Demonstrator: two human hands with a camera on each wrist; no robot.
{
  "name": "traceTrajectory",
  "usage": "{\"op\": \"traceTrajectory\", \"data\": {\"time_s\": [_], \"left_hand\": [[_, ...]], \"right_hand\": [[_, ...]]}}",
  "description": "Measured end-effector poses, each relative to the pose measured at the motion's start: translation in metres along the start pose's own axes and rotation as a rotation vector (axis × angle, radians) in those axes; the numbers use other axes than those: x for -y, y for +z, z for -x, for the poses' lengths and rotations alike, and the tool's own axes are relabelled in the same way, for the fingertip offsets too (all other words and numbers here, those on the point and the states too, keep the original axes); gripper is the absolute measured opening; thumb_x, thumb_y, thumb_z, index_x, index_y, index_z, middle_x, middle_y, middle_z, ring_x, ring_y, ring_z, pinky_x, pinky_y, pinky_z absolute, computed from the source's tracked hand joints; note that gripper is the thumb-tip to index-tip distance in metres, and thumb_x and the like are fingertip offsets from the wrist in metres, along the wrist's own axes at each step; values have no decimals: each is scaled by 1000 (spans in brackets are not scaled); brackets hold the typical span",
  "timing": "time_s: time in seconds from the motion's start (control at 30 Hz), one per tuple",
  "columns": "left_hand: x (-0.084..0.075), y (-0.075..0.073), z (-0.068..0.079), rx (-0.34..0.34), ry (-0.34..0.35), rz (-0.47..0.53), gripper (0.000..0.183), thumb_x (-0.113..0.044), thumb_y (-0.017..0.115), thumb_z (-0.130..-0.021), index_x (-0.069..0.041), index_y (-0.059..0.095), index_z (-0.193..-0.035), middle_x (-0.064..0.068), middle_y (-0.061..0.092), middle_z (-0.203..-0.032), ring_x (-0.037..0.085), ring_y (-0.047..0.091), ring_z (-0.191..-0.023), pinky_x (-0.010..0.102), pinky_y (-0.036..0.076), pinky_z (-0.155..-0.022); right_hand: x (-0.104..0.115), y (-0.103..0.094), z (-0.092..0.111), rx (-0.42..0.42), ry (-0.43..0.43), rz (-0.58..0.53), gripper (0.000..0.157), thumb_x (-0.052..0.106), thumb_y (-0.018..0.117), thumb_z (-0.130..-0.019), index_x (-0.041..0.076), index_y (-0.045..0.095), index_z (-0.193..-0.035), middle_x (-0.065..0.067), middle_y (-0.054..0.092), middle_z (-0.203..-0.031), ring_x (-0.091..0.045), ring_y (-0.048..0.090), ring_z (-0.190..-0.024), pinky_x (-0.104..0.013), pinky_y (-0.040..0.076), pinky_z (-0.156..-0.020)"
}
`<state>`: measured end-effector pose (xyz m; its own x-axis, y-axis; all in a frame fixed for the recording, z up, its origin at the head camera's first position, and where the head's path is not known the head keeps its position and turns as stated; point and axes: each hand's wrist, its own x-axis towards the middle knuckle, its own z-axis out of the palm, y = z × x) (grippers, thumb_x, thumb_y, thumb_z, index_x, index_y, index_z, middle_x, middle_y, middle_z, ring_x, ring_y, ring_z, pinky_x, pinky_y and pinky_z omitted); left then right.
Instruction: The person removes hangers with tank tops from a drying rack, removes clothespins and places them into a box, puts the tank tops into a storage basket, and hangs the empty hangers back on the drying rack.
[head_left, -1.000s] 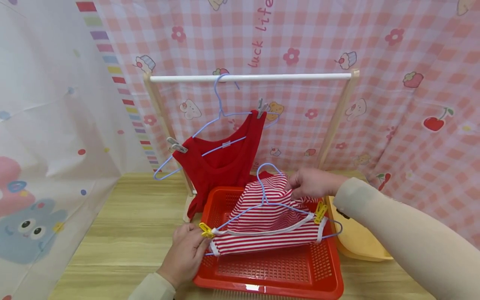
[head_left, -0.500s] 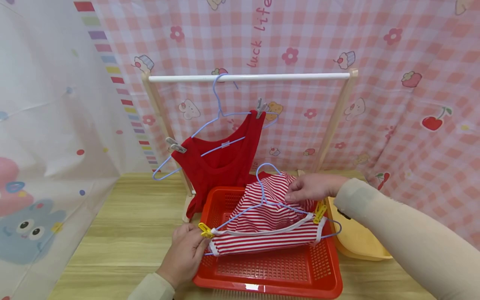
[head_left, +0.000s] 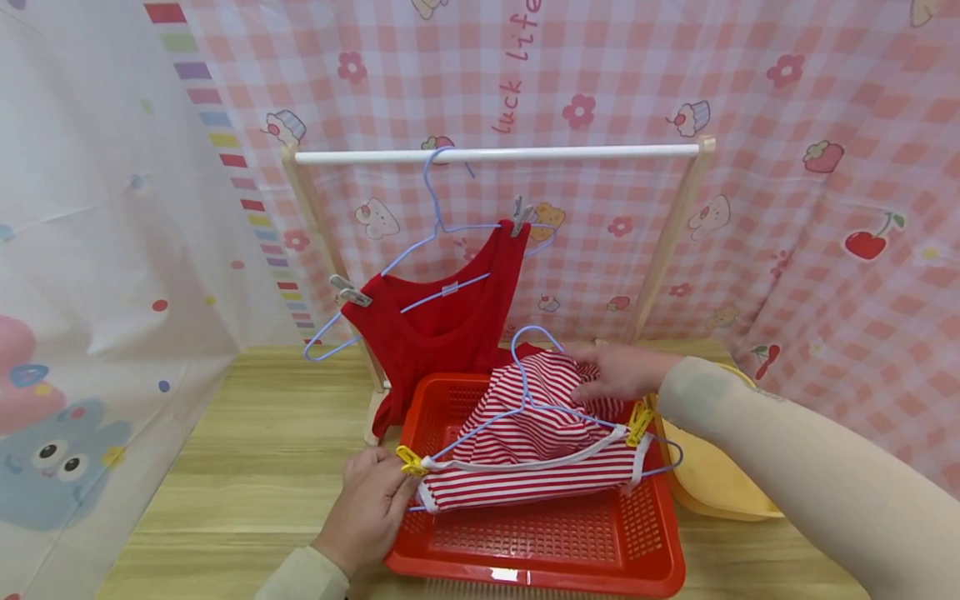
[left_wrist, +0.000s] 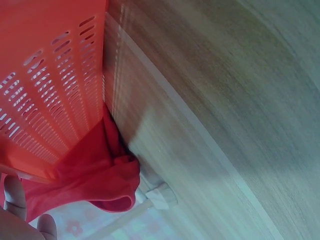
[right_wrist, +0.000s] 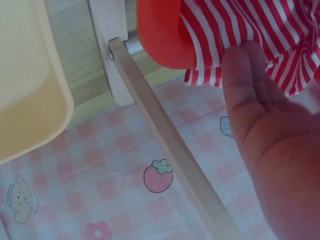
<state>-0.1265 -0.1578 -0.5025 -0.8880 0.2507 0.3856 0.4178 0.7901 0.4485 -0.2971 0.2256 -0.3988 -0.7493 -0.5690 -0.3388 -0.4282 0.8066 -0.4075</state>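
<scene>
In the head view, a red-and-white striped sleeveless top point(head_left: 536, 485) lies over a red basket point(head_left: 600, 582), on a blue wire hanger point(head_left: 480, 432). Yellow clothespins fasten it: one on the left point(head_left: 411, 461), one on the right point(head_left: 639, 423). My left hand point(head_left: 370, 504) holds the hanger's left end by the basket rim; its grip is partly hidden. My right hand point(head_left: 622, 372) rests on the bunched striped cloth behind the hanger, its fingers fairly straight. In the right wrist view, those fingers point(right_wrist: 237, 75) touch the striped fabric point(right_wrist: 260, 25).
A rack with a white bar point(head_left: 577, 153) stands behind. From it hangs a red sleeveless top point(head_left: 450, 333), clipped with grey clothespins point(head_left: 351, 292) to another blue hanger; its hem drapes beside the basket. A yellow tub point(head_left: 720, 475) sits to the right on the wooden table point(head_left: 247, 467).
My right hand was pinching the striped cloth; its fingers have straightened and now lie on the fabric. My left hand has stayed at the hanger's left end.
</scene>
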Motion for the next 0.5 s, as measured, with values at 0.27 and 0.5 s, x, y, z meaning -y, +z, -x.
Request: {"op": "traceTrajectory", "data": {"time_s": [0.27, 0.5], "left_hand": [[1, 0, 0, -20, 19, -8, 9, -16, 72, -97, -25, 74, -95, -18, 69, -87, 8, 47, -102, 42, 32, -98], [3, 2, -1, -23, 30, -19, 9, -16, 72, -97, -25, 73, -94, -17, 70, -88, 8, 48, -101, 41, 31, -97]], "right_hand": [[0, 3, -8, 56, -38, 83, 49, 36, 63, -105, 19, 58, -151, -13, 67, -142, -32, 62, -131, -59, 44, -116], [-1, 4, -8, 23, -71, 100, 43, 34, 57, -108, 18, 62, -147, -14, 64, -147, -39, 58, -139, -60, 43, -116]]}}
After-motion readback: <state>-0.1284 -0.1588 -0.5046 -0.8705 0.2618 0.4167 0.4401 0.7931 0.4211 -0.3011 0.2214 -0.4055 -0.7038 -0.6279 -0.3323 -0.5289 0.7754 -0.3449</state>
